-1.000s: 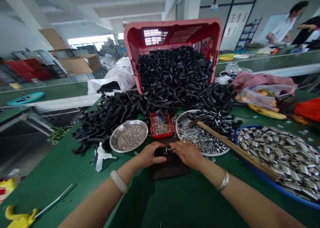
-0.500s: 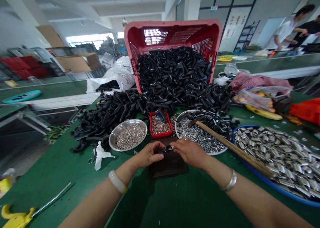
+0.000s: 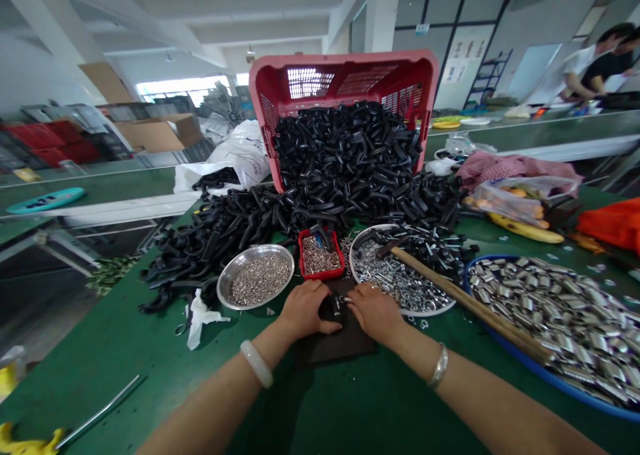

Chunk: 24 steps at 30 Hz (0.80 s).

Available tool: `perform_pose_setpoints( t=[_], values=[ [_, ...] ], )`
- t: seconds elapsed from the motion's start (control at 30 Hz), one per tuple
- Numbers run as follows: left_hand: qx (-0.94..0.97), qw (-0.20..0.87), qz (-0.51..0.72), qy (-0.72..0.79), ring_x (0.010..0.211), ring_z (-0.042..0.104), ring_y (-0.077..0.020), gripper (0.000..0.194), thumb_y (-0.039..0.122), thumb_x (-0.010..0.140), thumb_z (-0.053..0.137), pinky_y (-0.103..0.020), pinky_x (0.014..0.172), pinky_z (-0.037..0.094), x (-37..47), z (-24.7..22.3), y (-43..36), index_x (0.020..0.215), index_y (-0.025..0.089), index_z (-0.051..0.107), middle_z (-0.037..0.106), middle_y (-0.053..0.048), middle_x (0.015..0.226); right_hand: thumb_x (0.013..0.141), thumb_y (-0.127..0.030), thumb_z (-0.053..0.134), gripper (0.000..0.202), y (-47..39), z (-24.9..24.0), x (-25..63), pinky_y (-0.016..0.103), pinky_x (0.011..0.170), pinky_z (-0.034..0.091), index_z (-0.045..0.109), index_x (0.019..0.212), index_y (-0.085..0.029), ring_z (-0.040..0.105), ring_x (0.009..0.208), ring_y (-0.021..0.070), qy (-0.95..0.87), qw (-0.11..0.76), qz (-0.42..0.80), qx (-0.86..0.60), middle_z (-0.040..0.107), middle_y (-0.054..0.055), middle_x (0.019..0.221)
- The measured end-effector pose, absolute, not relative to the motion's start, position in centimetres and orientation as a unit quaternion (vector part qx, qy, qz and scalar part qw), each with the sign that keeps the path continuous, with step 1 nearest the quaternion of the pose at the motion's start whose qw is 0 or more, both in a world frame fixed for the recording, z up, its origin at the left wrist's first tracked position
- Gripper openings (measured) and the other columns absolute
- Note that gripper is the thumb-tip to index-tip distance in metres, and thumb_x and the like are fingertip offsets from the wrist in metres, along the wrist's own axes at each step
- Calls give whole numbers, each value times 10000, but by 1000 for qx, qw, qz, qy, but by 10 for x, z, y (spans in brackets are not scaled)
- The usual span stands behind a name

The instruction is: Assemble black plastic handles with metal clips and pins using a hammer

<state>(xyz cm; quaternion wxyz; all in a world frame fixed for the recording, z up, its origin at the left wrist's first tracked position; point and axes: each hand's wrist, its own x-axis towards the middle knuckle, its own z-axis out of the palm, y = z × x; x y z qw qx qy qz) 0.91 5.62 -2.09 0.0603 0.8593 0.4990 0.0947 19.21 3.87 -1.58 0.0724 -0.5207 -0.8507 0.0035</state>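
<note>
Over a dark flat pad [image 3: 333, 352], my left hand [image 3: 304, 310] is closed around a small black plastic handle piece [image 3: 334, 308]. My right hand [image 3: 374, 314] pinches a small shiny coiled metal piece, seemingly a spring [image 3: 346, 299], at the right side of the black piece. Just beyond the hands stands a red box [image 3: 321, 274] of small screws or pins. A metal bowl [image 3: 223, 288] of small metal parts is to its left. To its right lies a white tray [image 3: 351, 258] of nuts, washers and bolts, with a wooden-handled hammer [image 3: 440, 284] across it.
A tipped red basket [image 3: 345, 60] spills black handles [image 3: 225, 225] over the green table. A blue basin [image 3: 493, 252] of metal sleeves stands at right. Farther off are bananas [image 3: 525, 228]; a yellow-handled tool [image 3: 100, 412] lies front left. People [image 3: 607, 65] work at far right.
My left hand has turned the black piece more upright and shifted it slightly, with its fingers now over the top. My right hand keeps its pinch beside it. The view has tilted slightly.
</note>
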Motion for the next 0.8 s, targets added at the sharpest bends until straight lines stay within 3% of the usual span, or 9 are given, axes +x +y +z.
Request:
perform_pose_setpoints(
  t=[0.1, 0.17, 0.3, 0.4, 0.5, 0.8],
  values=[
    [854, 50, 110, 506, 937, 500, -251, 690, 681, 490, 612, -348, 799, 400, 4, -26, 53, 972, 191, 556, 558, -69, 980, 839, -280, 446, 248, 36, -21, 205, 311, 785, 444, 569, 1036, -194, 522, 956, 205, -852, 116, 31, -509, 566, 89, 1029],
    [846, 58, 118, 517, 924, 513, -233, 655, 704, 558, 544, -327, 774, 407, -1, -21, 58, 987, 209, 559, 571, -62, 988, 834, -289, 448, 295, 34, -19, 222, 321, 824, 437, 563, 1084, -183, 512, 988, 208, -844, 145, 24, -516, 560, 96, 1076],
    [770, 6, 105, 629, 848, 554, -216, 394, 487, 838, 343, -311, 696, 410, -4, -1, 98, 958, 212, 598, 613, -75, 932, 838, -322, 409, 325, 33, -11, 270, 386, 792, 457, 598, 1055, -171, 506, 996, 257, -789, 186, -72, -581, 564, 117, 1081],
    [767, -3, 23, 641, 862, 567, -256, 251, 337, 805, 463, -331, 698, 407, 3, 7, 137, 891, 193, 649, 637, -112, 902, 830, -338, 404, 333, 34, -11, 305, 426, 780, 456, 630, 986, -151, 528, 945, 272, -753, 185, -128, -619, 569, 141, 1045],
    [782, 14, 7, 624, 833, 585, -239, 165, 288, 743, 557, -307, 704, 403, 11, 7, 159, 827, 206, 673, 657, -92, 840, 832, -349, 399, 339, 31, -17, 327, 415, 773, 461, 637, 968, -151, 543, 929, 261, -746, 176, -137, -627, 573, 137, 1025],
    [758, 30, 56, 649, 777, 578, -178, 195, 387, 769, 507, -252, 613, 391, -1, 6, 148, 824, 252, 637, 641, -20, 876, 835, -396, 364, 377, 23, -20, 356, 446, 687, 485, 604, 1032, -182, 562, 903, 298, -685, 134, -157, -699, 576, 130, 1063]
  ],
)
